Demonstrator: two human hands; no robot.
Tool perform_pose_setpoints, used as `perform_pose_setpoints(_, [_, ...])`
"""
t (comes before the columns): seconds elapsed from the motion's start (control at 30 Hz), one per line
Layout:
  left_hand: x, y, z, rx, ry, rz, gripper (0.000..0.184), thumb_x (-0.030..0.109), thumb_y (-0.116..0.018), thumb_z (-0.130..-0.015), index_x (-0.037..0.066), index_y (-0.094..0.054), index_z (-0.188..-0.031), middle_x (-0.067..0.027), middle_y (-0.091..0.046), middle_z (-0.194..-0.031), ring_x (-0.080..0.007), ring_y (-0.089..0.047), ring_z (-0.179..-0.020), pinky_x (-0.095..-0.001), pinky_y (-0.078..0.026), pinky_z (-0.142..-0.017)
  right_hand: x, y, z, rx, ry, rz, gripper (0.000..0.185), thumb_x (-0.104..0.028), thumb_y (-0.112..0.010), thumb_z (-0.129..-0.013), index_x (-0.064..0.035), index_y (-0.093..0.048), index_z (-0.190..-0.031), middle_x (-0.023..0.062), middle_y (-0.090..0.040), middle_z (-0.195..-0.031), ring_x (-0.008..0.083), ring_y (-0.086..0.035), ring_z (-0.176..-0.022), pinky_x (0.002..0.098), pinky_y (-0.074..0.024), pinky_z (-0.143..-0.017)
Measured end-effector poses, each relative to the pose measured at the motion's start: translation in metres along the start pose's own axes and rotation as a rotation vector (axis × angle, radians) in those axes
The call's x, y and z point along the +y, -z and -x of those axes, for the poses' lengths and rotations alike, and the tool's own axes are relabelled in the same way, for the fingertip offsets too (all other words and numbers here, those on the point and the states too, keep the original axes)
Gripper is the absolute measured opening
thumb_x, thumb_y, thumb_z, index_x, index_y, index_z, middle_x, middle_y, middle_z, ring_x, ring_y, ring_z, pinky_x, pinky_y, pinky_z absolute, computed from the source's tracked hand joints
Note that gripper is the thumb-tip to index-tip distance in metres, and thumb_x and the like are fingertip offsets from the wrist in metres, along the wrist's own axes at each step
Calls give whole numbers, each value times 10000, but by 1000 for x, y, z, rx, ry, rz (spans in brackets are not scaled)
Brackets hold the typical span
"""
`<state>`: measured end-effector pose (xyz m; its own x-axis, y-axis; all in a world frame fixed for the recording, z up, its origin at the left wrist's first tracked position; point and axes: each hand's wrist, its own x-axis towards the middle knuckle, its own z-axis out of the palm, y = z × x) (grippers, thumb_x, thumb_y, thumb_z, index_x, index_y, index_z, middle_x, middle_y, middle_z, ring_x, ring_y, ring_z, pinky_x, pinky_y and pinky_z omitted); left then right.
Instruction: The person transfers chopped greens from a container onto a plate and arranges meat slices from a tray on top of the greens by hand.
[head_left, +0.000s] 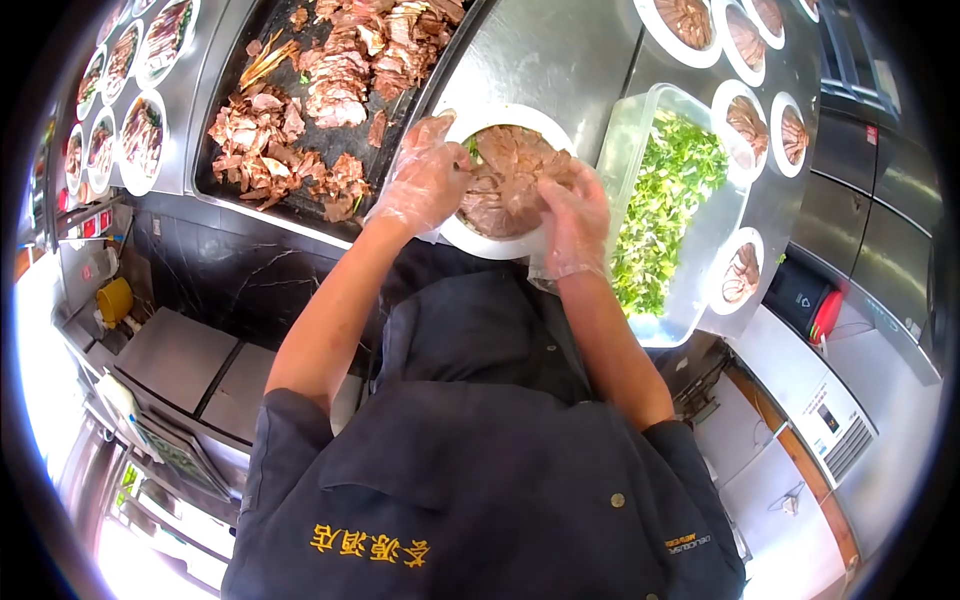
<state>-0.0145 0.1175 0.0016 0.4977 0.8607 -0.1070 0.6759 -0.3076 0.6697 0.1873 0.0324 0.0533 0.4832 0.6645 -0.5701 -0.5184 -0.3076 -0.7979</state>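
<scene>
A white bowl (pixel 500 247) holds thin slices of brown meat (pixel 510 175) laid in an overlapping round, with a bit of green at the upper left. My left hand (pixel 428 180), in a clear plastic glove, is at the bowl's left side with its fingers curled in; what they hold, if anything, is hidden. On the right, my right hand (pixel 577 215), also gloved, pinches the edge of the meat slices. A black tray (pixel 345 135) of sliced and chopped meat lies left of the bowl. Chopped green leaves (pixel 665 200) fill much of a clear plastic tub (pixel 690 290) to the right.
Several white bowls of sliced meat (pixel 741 270) line the counter's right side. More filled white bowls (pixel 143 142) stand at the far left. The steel counter's front edge (pixel 270 225) runs close to my body. Below at left is a steel cabinet (pixel 175 350).
</scene>
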Motion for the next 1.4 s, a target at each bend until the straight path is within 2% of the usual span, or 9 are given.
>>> perform_pose_setpoints(0.07, [-8, 0, 5, 106, -180, -21, 174, 89, -784, -881, 90, -745, -1051, -253, -576, -1549, -478, -483, -1456, -533, -400, -1244, 8, -12, -9, 23, 45, 30, 441, 42, -765, -910, 15, -633, -1329, 120, -712, -1250, 200, -700, -1094, 315, -582, -953])
perform_pose_setpoints(0.3, [0, 15, 24, 112, -201, 13, 182, 99, -838, -894, 135, -763, -1056, -105, -659, -1249, -370, -599, -1185, -518, -472, -1069, 31, -66, -27, -31, 223, 78, 376, 43, -764, -902, 33, -653, -1261, 122, -742, -1192, 192, -719, -1068, 324, -583, -980])
perform_pose_setpoints(0.47, [0, 15, 27, 113, -162, 55, 234, 67, -860, -830, 131, -751, -1027, -69, -703, -1207, -361, -617, -1147, -508, -484, -1055, 32, -66, -13, 13, 151, 402, 376, 10, -781, -902, 28, -666, -1259, 125, -749, -1177, 202, -725, -1078, 319, -577, -990])
perform_pose_setpoints(0.73, [-6, 15, 27, 61, -159, 135, 191, 113, -859, -877, 128, -782, -1051, -64, -778, -1034, -313, -681, -1097, -490, -504, -1022, 45, -58, -25, 139, 361, 817, 284, -94, -854, -833, -13, -743, -1083, 144, -774, -1091, 239, -751, -1039, 364, -590, -965])
perform_pose_setpoints(0.97, [-13, 15, 26, 75, -213, 167, 196, 60, -848, -883, 104, -778, -1060, -71, -783, -1042, -310, -697, -1035, -466, -513, -992, 37, -52, -21, -30, 311, 812, 325, -105, -843, -849, -16, -710, -1132, 124, -769, -1098, 237, -753, -1006, 359, -599, -935])
perform_pose_setpoints(1.07, [-16, 12, 28, 104, -228, 138, 228, 71, -839, -898, 111, -769, -1110, -76, -776, -1088, -313, -689, -1074, -463, -507, -1003, 13, -42, -9, -97, 248, 910, 247, -119, -796, -894, -21, -713, -1104, 194, -767, -1018, 349, -762, -980, 441, -598, -928])
perform_pose_setpoints(1.23, [-4, 14, 22, 66, -137, 103, 210, 89, -791, -950, 108, -756, -1156, -103, -764, -1102, -352, -658, -1170, -481, -514, -1017, -10, -37, 6, -66, 636, 1419, 230, -110, -729, -941, -74, -717, -1167, 150, -733, -1144, 368, -720, -1045, 497, -588, -927])
perform_pose_setpoints(1.33, [14, 4, 12, 266, -9, 77, 222, 93, -785, -959, 90, -774, -1180, -131, -762, -1112, -381, -667, -1152, -499, -530, -1020, 9, -29, -15, -189, 921, 1394, 162, -162, -766, -946, -143, -738, -1105, 133, -703, -1128, 383, -698, -1080, 498, -578, -927])
perform_pose_setpoints(1.4, [12, -10, 11, 225, -25, 68, 236, 74, -791, -950, 82, -787, -1185, -143, -762, -1124, -387, -678, -1137, -496, -547, -1007, 16, -21, -11, -222, 877, 1384, 160, -130, -759, -947, -132, -741, -1106, 128, -711, -1143, 378, -697, -1090, 490, -576, -939])
